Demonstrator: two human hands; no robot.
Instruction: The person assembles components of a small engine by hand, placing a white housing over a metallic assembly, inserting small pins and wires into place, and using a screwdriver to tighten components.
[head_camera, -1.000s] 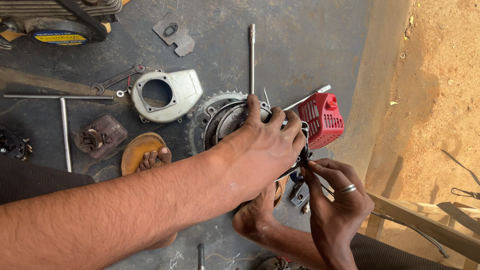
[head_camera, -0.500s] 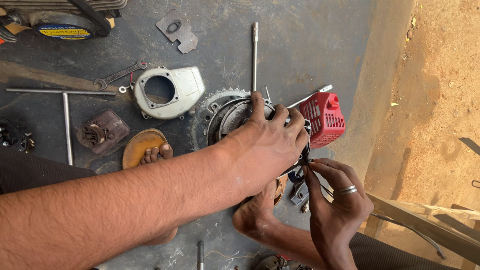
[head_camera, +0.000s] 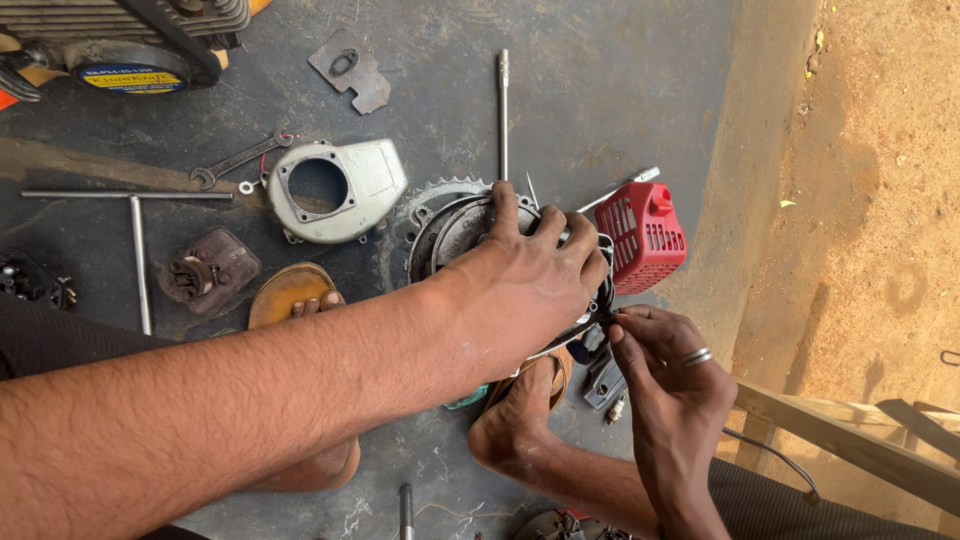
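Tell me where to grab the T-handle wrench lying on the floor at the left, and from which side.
Grip the T-handle wrench on its long shaft, near the middle, coming straight down from above. It lies flat on the dark floor, with bare floor along both sides of the shaft there, while the brown engine part crowds only the right side lower down.

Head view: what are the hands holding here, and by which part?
The left hand presses down on top of the round engine assembly, fingers spread over its upper rim. The right hand pinches something small at its right edge; what it is cannot be told.
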